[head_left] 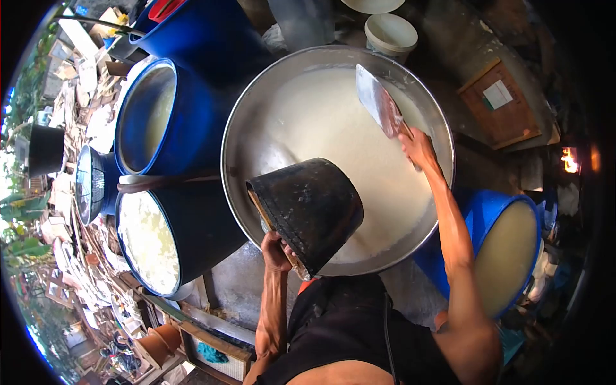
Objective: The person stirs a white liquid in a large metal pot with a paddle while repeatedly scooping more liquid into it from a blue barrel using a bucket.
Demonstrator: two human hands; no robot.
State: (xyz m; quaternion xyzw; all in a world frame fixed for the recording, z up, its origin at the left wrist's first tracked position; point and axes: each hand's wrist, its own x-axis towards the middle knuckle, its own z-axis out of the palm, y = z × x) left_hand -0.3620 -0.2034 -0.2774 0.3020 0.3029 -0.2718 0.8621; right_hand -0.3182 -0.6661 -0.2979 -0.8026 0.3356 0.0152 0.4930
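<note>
A wide metal basin (240, 122) holds a pale, creamy liquid (333, 122). My left hand (277, 251) is closed on the rim of a dark bucket (308, 208), which is tilted over the basin's near left side, its mouth facing left and down; its inside is hidden. My right hand (418, 149) grips the handle of a flat, broad paddle (378, 99) above the liquid at the basin's right, the blade pointing up and left.
Blue barrels (168, 119) stand left, one dark-sided barrel (192, 237) holding white material. Another blue barrel (465, 224) with yellowish liquid is at right. A white bucket (391, 35) stands beyond the basin. Fire (569, 160) burns far right.
</note>
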